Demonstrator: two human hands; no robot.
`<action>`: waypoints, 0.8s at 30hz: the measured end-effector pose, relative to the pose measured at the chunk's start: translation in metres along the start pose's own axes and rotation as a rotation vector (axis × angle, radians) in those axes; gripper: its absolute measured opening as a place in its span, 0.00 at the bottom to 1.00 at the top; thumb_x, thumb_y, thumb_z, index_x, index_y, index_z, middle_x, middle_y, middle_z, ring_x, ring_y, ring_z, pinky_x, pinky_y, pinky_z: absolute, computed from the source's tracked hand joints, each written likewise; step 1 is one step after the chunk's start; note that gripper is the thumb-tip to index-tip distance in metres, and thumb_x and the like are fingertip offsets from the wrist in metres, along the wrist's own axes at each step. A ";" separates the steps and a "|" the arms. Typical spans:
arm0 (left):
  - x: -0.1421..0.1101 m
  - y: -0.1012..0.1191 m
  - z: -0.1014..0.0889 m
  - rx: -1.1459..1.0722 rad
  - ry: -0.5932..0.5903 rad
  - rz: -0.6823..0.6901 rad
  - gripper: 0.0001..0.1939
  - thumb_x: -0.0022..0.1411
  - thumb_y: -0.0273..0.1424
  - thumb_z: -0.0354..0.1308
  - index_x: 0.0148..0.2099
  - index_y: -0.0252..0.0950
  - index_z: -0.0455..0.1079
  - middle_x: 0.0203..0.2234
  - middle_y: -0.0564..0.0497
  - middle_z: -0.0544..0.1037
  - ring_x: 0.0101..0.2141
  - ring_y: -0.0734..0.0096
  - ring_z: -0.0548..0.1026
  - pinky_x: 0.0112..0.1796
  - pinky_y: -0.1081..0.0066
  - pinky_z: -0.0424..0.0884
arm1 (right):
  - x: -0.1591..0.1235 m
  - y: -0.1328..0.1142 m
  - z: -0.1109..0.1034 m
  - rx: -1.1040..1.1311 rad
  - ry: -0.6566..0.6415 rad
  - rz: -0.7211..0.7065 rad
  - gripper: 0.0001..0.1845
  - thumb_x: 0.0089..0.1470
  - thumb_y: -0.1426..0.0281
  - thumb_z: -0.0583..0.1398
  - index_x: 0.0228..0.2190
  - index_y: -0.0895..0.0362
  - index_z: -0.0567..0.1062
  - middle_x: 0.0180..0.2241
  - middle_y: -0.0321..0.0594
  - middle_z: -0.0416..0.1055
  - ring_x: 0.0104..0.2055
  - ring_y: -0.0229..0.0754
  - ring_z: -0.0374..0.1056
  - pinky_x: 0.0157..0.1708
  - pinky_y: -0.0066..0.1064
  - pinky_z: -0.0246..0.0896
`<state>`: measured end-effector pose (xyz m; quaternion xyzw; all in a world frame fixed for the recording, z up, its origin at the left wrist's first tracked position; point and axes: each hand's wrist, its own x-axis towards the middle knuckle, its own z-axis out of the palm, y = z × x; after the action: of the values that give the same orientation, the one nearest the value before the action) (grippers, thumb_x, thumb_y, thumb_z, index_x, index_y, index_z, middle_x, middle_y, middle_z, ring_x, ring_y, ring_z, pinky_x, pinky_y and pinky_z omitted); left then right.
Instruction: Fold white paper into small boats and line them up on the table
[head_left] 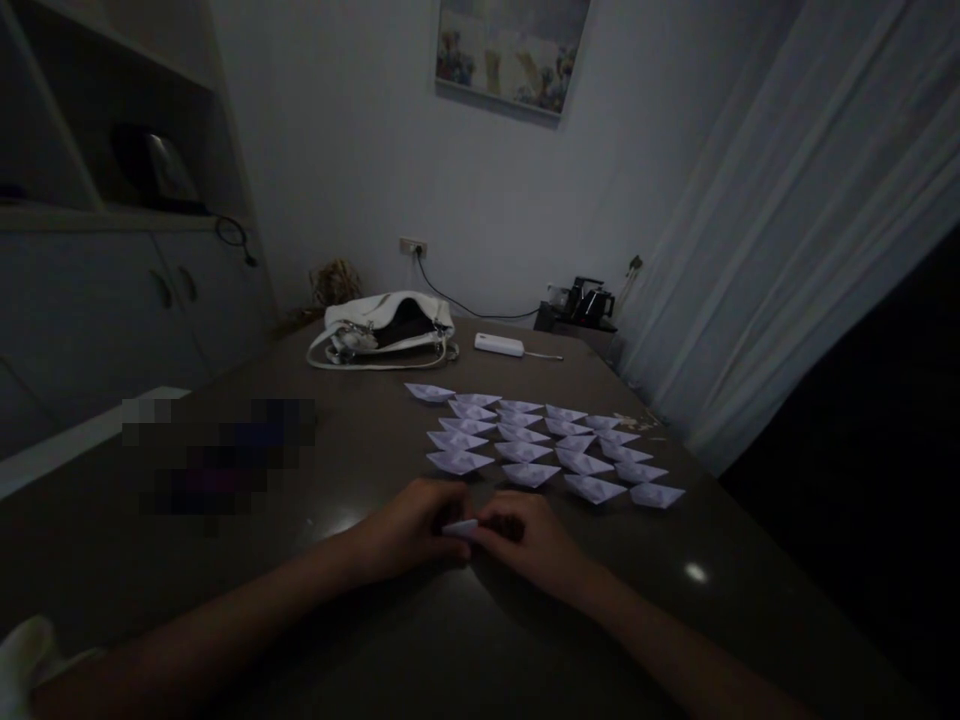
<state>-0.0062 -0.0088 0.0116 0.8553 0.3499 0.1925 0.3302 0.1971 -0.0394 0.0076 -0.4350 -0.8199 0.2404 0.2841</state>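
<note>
Between my two hands is a small piece of folded white paper (460, 527), mostly hidden by the fingers. My left hand (416, 525) is closed on its left side, thumb below and fingers above. From the right, my right hand (529, 535) pinches the same paper between thumb and forefinger. Just beyond the hands, several white paper boats (526, 452) stand in rough rows on the dark table (360, 420). The closest boats, such as the front right one (657, 495), sit a short way past my right hand.
A white handbag (390, 325) lies open at the table's far left. Beside it is a white power bank (499, 345) with a short cable. Small pale scraps (637, 422) lie near the right edge. A blurred dark patch (225, 455) covers something on the left.
</note>
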 end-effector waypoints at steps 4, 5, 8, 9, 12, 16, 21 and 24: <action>0.001 0.003 0.000 -0.020 0.065 0.049 0.10 0.62 0.36 0.59 0.37 0.34 0.71 0.28 0.52 0.76 0.29 0.70 0.72 0.28 0.75 0.62 | 0.003 -0.001 -0.003 0.022 0.117 -0.019 0.04 0.54 0.72 0.62 0.28 0.59 0.76 0.25 0.35 0.69 0.25 0.35 0.63 0.25 0.25 0.54; 0.000 0.004 -0.001 -0.025 0.079 0.062 0.10 0.65 0.37 0.56 0.38 0.34 0.71 0.28 0.52 0.76 0.29 0.70 0.73 0.29 0.75 0.64 | 0.004 -0.001 -0.005 0.010 0.134 -0.022 0.04 0.53 0.72 0.61 0.28 0.59 0.76 0.24 0.35 0.69 0.24 0.35 0.62 0.24 0.25 0.54; 0.000 0.004 -0.003 -0.027 0.114 0.096 0.10 0.68 0.34 0.52 0.40 0.35 0.72 0.30 0.51 0.78 0.31 0.70 0.75 0.32 0.74 0.67 | 0.004 -0.001 -0.008 -0.042 0.181 -0.060 0.03 0.52 0.73 0.61 0.27 0.58 0.75 0.23 0.34 0.68 0.23 0.34 0.61 0.24 0.25 0.54; 0.000 0.004 -0.003 -0.024 0.123 0.106 0.09 0.67 0.33 0.52 0.41 0.35 0.72 0.31 0.51 0.78 0.31 0.70 0.75 0.33 0.73 0.67 | 0.004 -0.001 -0.008 -0.056 0.195 -0.080 0.02 0.51 0.73 0.62 0.27 0.58 0.75 0.24 0.34 0.69 0.23 0.35 0.61 0.24 0.25 0.54; -0.002 0.003 -0.002 -0.021 0.137 0.130 0.07 0.66 0.33 0.53 0.41 0.36 0.70 0.31 0.51 0.78 0.31 0.70 0.75 0.32 0.74 0.68 | 0.004 -0.002 -0.008 -0.075 0.236 -0.130 0.02 0.52 0.73 0.62 0.28 0.57 0.75 0.25 0.35 0.70 0.24 0.35 0.62 0.26 0.26 0.56; -0.004 0.006 -0.001 -0.012 0.146 0.157 0.07 0.66 0.33 0.54 0.39 0.37 0.71 0.31 0.52 0.78 0.32 0.69 0.76 0.33 0.74 0.67 | 0.001 -0.003 -0.006 -0.080 0.232 -0.154 0.02 0.52 0.75 0.62 0.29 0.57 0.76 0.26 0.36 0.71 0.26 0.36 0.63 0.27 0.26 0.58; -0.004 0.007 -0.002 0.034 0.215 0.235 0.06 0.65 0.31 0.55 0.37 0.35 0.72 0.32 0.49 0.76 0.35 0.66 0.74 0.36 0.71 0.68 | -0.001 -0.001 -0.004 -0.074 0.264 -0.199 0.01 0.52 0.72 0.63 0.29 0.57 0.77 0.26 0.36 0.72 0.26 0.37 0.65 0.28 0.26 0.59; -0.002 0.003 -0.002 0.060 0.222 0.260 0.05 0.65 0.31 0.56 0.37 0.37 0.71 0.31 0.51 0.75 0.34 0.67 0.73 0.35 0.72 0.68 | -0.001 -0.001 -0.005 -0.076 0.264 -0.208 0.01 0.52 0.72 0.63 0.30 0.57 0.77 0.27 0.37 0.72 0.27 0.37 0.65 0.28 0.27 0.60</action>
<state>-0.0074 -0.0113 0.0155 0.8764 0.2761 0.3162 0.2361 0.2002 -0.0403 0.0118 -0.3861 -0.8244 0.1195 0.3962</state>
